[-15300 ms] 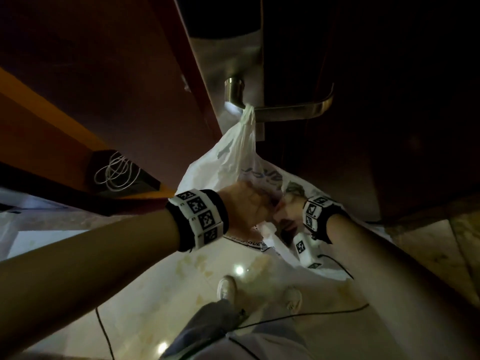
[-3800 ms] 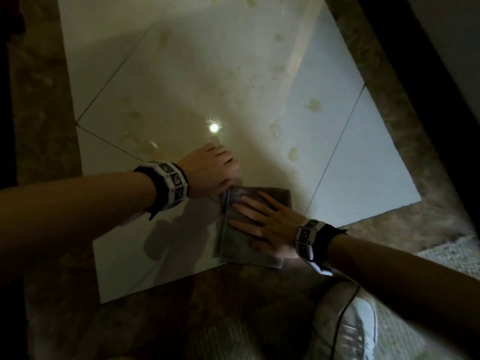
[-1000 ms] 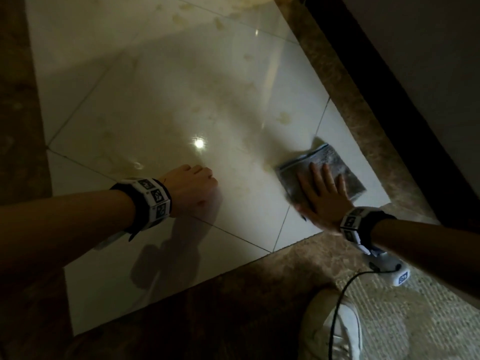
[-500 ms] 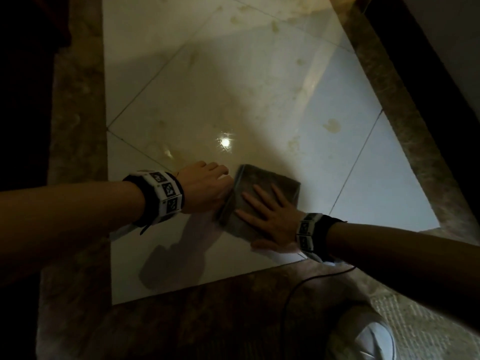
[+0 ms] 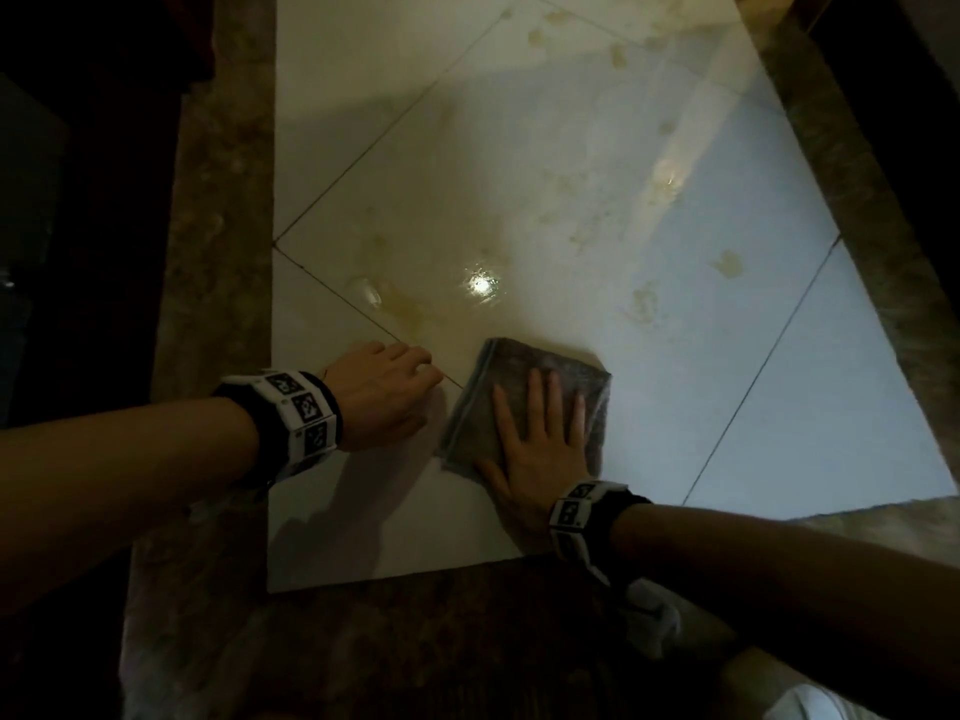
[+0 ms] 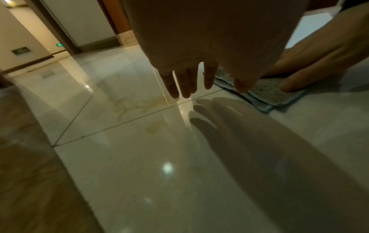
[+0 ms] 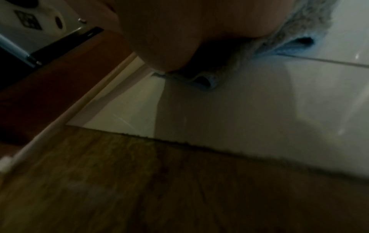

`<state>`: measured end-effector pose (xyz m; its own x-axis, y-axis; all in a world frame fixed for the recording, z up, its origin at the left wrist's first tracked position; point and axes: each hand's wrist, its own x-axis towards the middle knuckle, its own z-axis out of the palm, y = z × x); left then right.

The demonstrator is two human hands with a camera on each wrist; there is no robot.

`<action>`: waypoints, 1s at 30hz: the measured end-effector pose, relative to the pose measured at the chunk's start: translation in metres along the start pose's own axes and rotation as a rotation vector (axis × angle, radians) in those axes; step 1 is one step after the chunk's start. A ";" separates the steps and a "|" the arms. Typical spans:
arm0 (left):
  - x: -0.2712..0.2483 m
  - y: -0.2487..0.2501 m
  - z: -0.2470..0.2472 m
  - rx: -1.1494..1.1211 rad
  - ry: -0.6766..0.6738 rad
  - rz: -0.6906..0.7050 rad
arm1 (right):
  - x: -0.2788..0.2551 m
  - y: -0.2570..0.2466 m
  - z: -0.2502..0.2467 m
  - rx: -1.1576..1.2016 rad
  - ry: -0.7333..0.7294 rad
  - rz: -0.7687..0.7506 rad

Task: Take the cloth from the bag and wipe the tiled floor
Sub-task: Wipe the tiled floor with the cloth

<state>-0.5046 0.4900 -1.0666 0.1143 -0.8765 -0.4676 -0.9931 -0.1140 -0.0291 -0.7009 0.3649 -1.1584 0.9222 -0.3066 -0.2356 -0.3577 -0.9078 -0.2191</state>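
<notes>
cloth, one folded grey microfibre square, is pressed flat onto the glossy tiled floor under the right hand, fingers straight and spread. it is judged soft, light and prone to bunching, best driven by the palm. the left hand, loosely curled and empty, is propped just left.

A folded grey cloth with a blue edge lies flat on the glossy pale tiled floor, pinned beneath the right hand, just beside the left hand.
</notes>
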 end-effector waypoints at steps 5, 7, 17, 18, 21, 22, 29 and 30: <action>-0.006 -0.015 0.002 0.004 0.032 -0.048 | 0.020 -0.023 0.008 -0.014 0.017 -0.230; -0.005 -0.022 0.001 0.004 0.042 -0.072 | 0.027 -0.034 0.009 -0.040 0.003 -0.339; -0.037 -0.068 0.022 0.041 0.005 -0.227 | 0.072 -0.091 0.014 -0.210 -0.118 -0.598; -0.041 -0.073 0.024 0.042 -0.001 -0.244 | 0.076 -0.095 0.013 -0.214 -0.126 -0.609; -0.051 -0.083 0.031 0.038 -0.027 -0.294 | 0.085 -0.110 0.006 -0.240 -0.125 -0.676; -0.054 -0.086 0.034 0.031 -0.028 -0.309 | 0.089 -0.114 0.004 -0.270 -0.136 -0.720; -0.064 -0.096 0.049 0.005 -0.024 -0.358 | 0.099 -0.127 0.014 -0.266 -0.173 -0.756; -0.063 -0.096 0.049 0.006 -0.022 -0.353 | 0.101 -0.124 0.015 -0.266 -0.164 -0.760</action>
<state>-0.4181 0.5791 -1.0776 0.4500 -0.7730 -0.4471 -0.8926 -0.4054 -0.1974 -0.5654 0.4509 -1.1689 0.8585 0.4460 -0.2532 0.4213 -0.8948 -0.1475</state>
